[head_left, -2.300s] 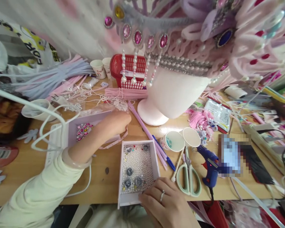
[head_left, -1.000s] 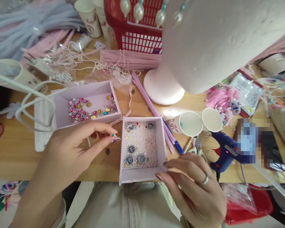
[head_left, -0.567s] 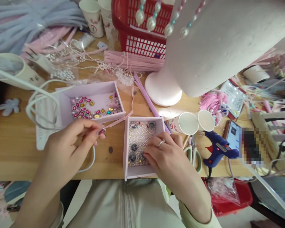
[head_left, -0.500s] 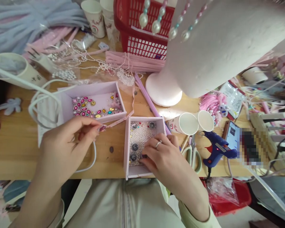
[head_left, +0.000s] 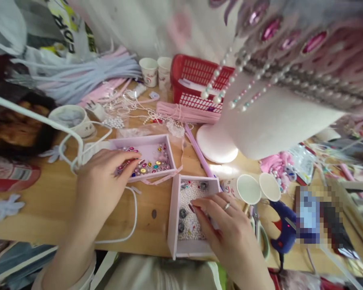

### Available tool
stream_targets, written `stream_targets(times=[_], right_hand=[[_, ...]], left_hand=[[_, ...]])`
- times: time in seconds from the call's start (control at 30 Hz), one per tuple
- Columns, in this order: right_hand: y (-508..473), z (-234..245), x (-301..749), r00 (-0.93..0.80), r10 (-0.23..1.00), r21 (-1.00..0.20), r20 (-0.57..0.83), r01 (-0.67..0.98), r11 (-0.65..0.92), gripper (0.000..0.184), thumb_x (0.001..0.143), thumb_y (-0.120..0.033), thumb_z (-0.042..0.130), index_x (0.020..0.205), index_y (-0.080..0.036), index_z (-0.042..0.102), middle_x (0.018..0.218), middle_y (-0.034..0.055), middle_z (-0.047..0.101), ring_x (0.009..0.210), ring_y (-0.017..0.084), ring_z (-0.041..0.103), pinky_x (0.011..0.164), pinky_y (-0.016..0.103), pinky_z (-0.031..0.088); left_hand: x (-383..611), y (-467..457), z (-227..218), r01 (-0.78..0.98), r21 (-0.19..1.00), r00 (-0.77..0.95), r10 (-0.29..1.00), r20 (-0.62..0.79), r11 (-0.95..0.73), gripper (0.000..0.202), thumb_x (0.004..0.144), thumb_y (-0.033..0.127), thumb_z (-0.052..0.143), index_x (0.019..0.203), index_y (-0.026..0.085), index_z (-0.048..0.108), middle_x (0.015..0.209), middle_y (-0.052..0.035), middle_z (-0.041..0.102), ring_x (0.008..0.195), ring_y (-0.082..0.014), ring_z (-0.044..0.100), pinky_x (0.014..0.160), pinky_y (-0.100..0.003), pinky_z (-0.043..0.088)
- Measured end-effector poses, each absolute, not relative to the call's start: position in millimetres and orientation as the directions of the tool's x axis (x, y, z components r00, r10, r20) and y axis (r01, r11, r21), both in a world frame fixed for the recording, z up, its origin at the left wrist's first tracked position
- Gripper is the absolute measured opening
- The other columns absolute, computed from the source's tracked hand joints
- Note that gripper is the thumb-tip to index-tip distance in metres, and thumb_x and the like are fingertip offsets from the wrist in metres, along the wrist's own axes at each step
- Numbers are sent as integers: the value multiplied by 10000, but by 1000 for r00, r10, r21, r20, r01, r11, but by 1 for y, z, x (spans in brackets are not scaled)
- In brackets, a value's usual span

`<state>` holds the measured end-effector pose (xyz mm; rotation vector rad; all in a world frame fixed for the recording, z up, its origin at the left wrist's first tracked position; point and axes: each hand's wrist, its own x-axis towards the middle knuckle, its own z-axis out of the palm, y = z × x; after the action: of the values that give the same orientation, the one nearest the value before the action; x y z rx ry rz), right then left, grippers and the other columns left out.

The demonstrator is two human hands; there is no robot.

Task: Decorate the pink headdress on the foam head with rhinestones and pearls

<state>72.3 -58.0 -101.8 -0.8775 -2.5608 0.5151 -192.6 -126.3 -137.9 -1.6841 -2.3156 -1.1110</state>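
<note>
My left hand (head_left: 104,189) is over the front left of a lilac tray (head_left: 139,139) of pink, gold and teal gems. Its thumb and index fingertip are pinched together; anything between them is too small to make out. My right hand (head_left: 226,225), with a ring on one finger, reaches into a second lilac box (head_left: 173,225) of small pearl beads (head_left: 191,197). Its thumb and fingers come together above the beads, and what they hold, if anything, cannot be made out. Several round dark ornaments (head_left: 183,213) lie among the beads. A thin pink ribbon (head_left: 161,178) runs along the tray's front edge.
A white head stand (head_left: 260,117) with hanging bead strands rises behind the boxes. On the right are paper cups (head_left: 248,189), scissors (head_left: 261,237) and a blue glue gun (head_left: 285,225). A white cable (head_left: 135,213) loops near my left hand. A red basket (head_left: 196,76) stands behind.
The view has tilted up. My left hand has moved from in front of the gem tray to over it, away from the ribbon. My right fingertips have shifted upward within the bead box.
</note>
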Motion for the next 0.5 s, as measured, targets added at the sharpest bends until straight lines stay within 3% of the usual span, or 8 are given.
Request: stream_targets(times=[0.13, 0.3, 0.5], right_hand=[[-50, -110, 73, -727, 612, -391, 310, 489, 779, 149, 1080, -180, 509, 1034, -222, 645, 884, -16, 723, 832, 146, 664, 799, 269, 490], [-41, -123, 86, -766, 594, -347, 246, 502, 792, 127, 1092, -233, 502, 1064, -246, 625, 886, -14, 732, 846, 156, 697, 783, 271, 518], [-40, -129, 93, -786, 562, -366, 259, 458, 810, 127, 1046, -148, 553, 1128, -218, 622, 857, 4, 735, 812, 161, 709, 812, 283, 545]], left_hand=[[-204, -119, -143, 842, 524, -356, 862, 360, 129, 256, 995, 247, 535, 980, 260, 791, 949, -27, 829, 896, -246, 766, 841, -381, 599], [-206, -116, -140, 809, 573, -352, 887, 300, 128, 279, 987, 224, 523, 1121, 227, 768, 1080, -37, 834, 949, -234, 786, 864, -354, 622], [-207, -123, -135, 849, 527, -229, 924, 307, 35, 262, 1044, 248, 498, 1026, 228, 759, 957, -30, 810, 896, -221, 751, 839, -366, 590]])
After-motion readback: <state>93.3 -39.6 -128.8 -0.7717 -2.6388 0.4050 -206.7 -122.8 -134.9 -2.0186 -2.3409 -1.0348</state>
